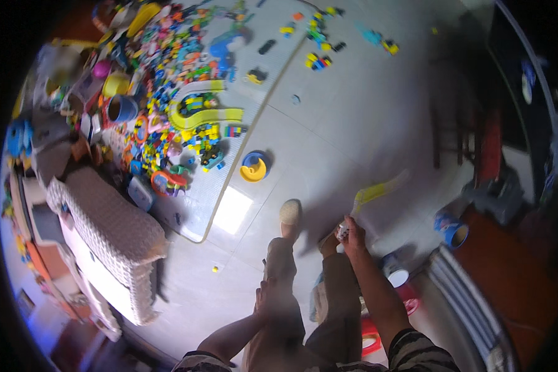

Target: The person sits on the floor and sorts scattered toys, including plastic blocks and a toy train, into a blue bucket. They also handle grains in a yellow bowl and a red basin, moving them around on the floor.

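My right hand (355, 235) is closed around a small white object (343, 230) with dark marks, above my right foot. Just beyond it a yellow-green toy track strip (369, 194) with pale ends stretches up to the right, blurred. I cannot tell whether this strip joins the white object or lies on the floor. My left hand (262, 297) rests against my left trouser leg near the knee, its fingers partly hidden. On the tiles ahead of my left foot sits a round blue toy piece (263, 159) with a yellow crescent-shaped part (254, 171).
A pale mat (204, 204) at the left carries a spread of building bricks, cups and a curved yellow-green track (204, 116). Loose brick builds (318, 62) lie on the tiles. A cloth-covered seat (111, 214) stands left; a blue can (451, 230) and a dark-red stool (488, 149) stand right.
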